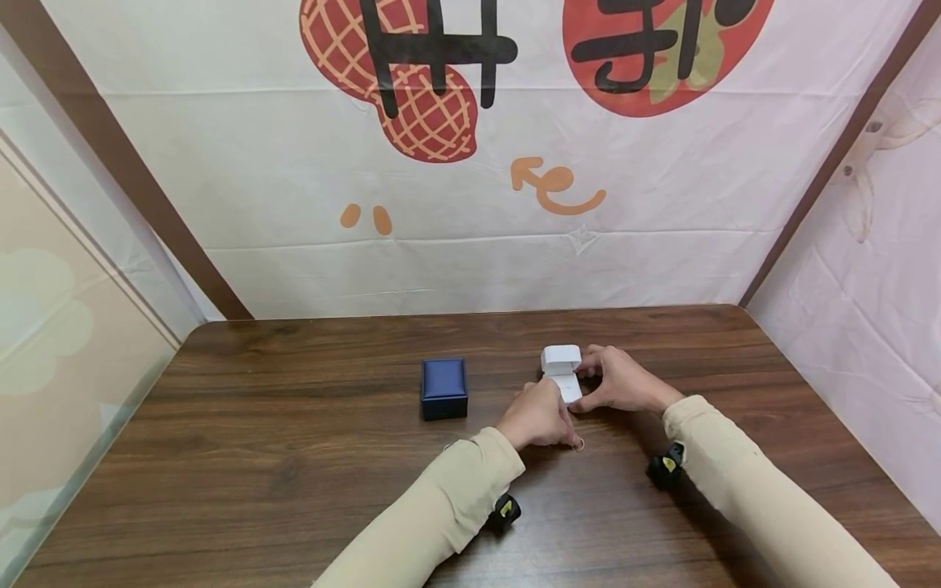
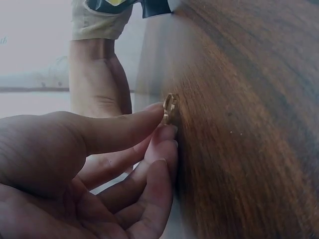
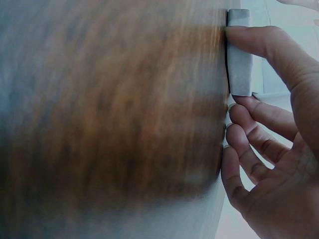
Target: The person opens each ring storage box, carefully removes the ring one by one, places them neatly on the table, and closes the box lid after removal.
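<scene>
My left hand (image 1: 540, 415) pinches a small gold ring (image 2: 170, 107) between thumb and fingertips, close to the tabletop. In the head view the ring (image 1: 580, 444) shows just past those fingertips. A white ring box (image 1: 562, 358) stands with its lid up right behind the left hand, which hides part of its base. From the right side my right hand (image 1: 621, 382) grips the box, thumb at the near edge and fingers toward the back. The right wrist view shows the thumb and index finger at opposite ends of the pale box base (image 3: 240, 55).
A dark blue box (image 1: 444, 388) with its lid down stands left of the white one. Both stand on a brown wood-grain table (image 1: 294, 490). A white printed cloth (image 1: 478, 269) hangs behind the far edge, with more cloth at both sides.
</scene>
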`<state>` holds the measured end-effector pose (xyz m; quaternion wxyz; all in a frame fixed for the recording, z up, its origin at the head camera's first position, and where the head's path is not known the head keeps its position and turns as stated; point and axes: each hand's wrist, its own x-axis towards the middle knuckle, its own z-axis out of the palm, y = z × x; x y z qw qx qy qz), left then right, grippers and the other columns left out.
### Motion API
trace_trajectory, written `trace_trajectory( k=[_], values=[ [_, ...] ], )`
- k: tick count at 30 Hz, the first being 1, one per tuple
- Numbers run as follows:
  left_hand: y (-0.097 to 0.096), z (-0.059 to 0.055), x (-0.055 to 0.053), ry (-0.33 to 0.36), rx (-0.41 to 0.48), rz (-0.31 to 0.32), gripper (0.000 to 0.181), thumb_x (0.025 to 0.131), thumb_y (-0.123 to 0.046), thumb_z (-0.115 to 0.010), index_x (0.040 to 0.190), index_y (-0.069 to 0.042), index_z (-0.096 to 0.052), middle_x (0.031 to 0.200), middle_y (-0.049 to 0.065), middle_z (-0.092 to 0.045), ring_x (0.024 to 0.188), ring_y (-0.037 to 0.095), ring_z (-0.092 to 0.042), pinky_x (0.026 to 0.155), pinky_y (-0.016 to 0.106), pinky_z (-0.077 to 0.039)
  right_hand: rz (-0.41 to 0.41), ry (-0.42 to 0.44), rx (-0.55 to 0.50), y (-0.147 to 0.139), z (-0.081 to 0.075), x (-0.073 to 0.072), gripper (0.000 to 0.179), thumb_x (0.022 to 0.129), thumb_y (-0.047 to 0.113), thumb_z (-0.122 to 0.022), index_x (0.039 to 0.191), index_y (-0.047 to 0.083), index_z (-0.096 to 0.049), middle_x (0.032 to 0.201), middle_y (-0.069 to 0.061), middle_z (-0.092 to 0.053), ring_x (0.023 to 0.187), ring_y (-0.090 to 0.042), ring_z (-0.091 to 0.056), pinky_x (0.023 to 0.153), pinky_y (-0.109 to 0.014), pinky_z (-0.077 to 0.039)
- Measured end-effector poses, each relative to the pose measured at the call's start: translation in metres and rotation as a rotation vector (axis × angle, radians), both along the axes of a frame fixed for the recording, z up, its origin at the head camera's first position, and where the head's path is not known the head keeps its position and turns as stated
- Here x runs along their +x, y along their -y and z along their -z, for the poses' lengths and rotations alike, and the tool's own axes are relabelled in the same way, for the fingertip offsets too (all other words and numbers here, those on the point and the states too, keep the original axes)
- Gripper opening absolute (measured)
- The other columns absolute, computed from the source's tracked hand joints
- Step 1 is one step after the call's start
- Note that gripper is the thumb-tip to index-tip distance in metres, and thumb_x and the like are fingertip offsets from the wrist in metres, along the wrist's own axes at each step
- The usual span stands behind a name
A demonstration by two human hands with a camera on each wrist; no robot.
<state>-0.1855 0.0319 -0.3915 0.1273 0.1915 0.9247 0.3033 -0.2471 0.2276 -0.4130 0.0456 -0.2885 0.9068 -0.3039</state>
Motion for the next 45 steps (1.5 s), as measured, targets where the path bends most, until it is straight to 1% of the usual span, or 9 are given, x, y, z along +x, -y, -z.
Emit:
trace_trajectory(
  k=[6,11,15,20,25,29,33,39,45],
  values=[
    [0.003,-0.001,-0.002,0.034,0.029,-0.009,0.020,0.071,-0.023,-0.094,0.060,-0.019,-0.077,0.057,-0.014,-0.066,0.075,0.017,-0.057,0.064,0.025,-0.045,0.007,0.003,-0.002,0.000,0.001,0.000,0.039,0.069,0.023,-0.094,0.100,0.005,-0.078,0.097,0.002,-0.064,0.089,-0.016,-0.059,0.080,-0.033,-0.049],
    [0.014,-0.008,-0.009,0.029,0.097,-0.078,0.021,0.070,-0.023,-0.094,0.061,-0.015,-0.077,0.060,-0.009,-0.065,0.066,0.015,-0.055,0.057,0.026,-0.044,0.009,-0.002,-0.006,0.000,0.001,-0.001,0.039,0.068,0.022,-0.094,0.099,0.005,-0.078,0.096,0.002,-0.063,0.089,-0.016,-0.059,0.080,-0.034,-0.049],
    [0.026,-0.016,-0.017,0.020,0.120,-0.159,0.024,0.074,-0.029,-0.092,0.066,-0.012,-0.078,0.071,-0.004,-0.068,0.075,0.020,-0.056,0.064,0.030,-0.045,0.003,-0.005,-0.004,-0.001,0.002,-0.001,0.040,0.068,0.025,-0.095,0.099,0.006,-0.078,0.097,0.002,-0.063,0.091,-0.017,-0.061,0.081,-0.036,-0.050],
    [0.034,-0.020,-0.029,0.135,0.276,-0.287,0.043,0.081,-0.038,-0.086,0.097,0.000,-0.077,0.104,0.011,-0.071,0.094,0.025,-0.061,0.076,0.035,-0.051,0.001,0.005,-0.001,-0.001,0.001,-0.001,0.041,0.069,0.027,-0.095,0.100,0.007,-0.078,0.098,0.002,-0.063,0.092,-0.017,-0.062,0.082,-0.037,-0.051],
    [0.032,-0.012,-0.041,0.294,0.448,-0.384,0.066,0.086,-0.048,-0.079,0.120,0.007,-0.065,0.125,0.017,-0.062,0.117,0.031,-0.058,0.096,0.043,-0.049,0.004,0.009,0.003,-0.001,0.001,-0.001,0.040,0.068,0.027,-0.095,0.099,0.008,-0.078,0.096,0.003,-0.062,0.091,-0.016,-0.060,0.081,-0.036,-0.050],
    [0.028,-0.008,-0.050,0.384,0.487,-0.395,0.067,0.087,-0.052,-0.077,0.116,0.007,-0.067,0.121,0.014,-0.063,0.118,0.030,-0.056,0.102,0.044,-0.044,0.005,0.003,0.004,-0.001,0.002,-0.002,0.039,0.068,0.027,-0.095,0.097,0.008,-0.078,0.096,0.003,-0.063,0.090,-0.016,-0.060,0.080,-0.035,-0.049],
    [0.022,-0.005,-0.055,0.420,0.519,-0.395,0.066,0.087,-0.052,-0.077,0.113,0.008,-0.068,0.119,0.014,-0.062,0.116,0.028,-0.055,0.103,0.043,-0.042,0.013,0.004,0.006,-0.001,0.001,-0.001,0.040,0.067,0.026,-0.095,0.097,0.006,-0.078,0.096,0.003,-0.063,0.090,-0.016,-0.060,0.082,-0.036,-0.049],
    [0.015,-0.003,-0.057,0.423,0.551,-0.386,0.061,0.090,-0.044,-0.077,0.115,0.010,-0.066,0.115,0.015,-0.062,0.109,0.027,-0.056,0.100,0.041,-0.043,0.026,0.026,-0.001,-0.001,0.001,-0.001,0.042,0.068,0.025,-0.095,0.098,0.004,-0.076,0.096,0.003,-0.064,0.090,-0.015,-0.060,0.081,-0.033,-0.049],
    [0.015,0.000,-0.052,0.336,0.512,-0.362,0.055,0.089,-0.036,-0.081,0.117,0.009,-0.066,0.122,0.016,-0.062,0.114,0.028,-0.056,0.100,0.043,-0.045,0.020,0.015,-0.001,0.000,0.003,-0.001,0.034,0.066,0.024,-0.095,0.089,0.009,-0.074,0.091,0.002,-0.061,0.086,-0.016,-0.056,0.078,-0.031,-0.045]
  ],
)
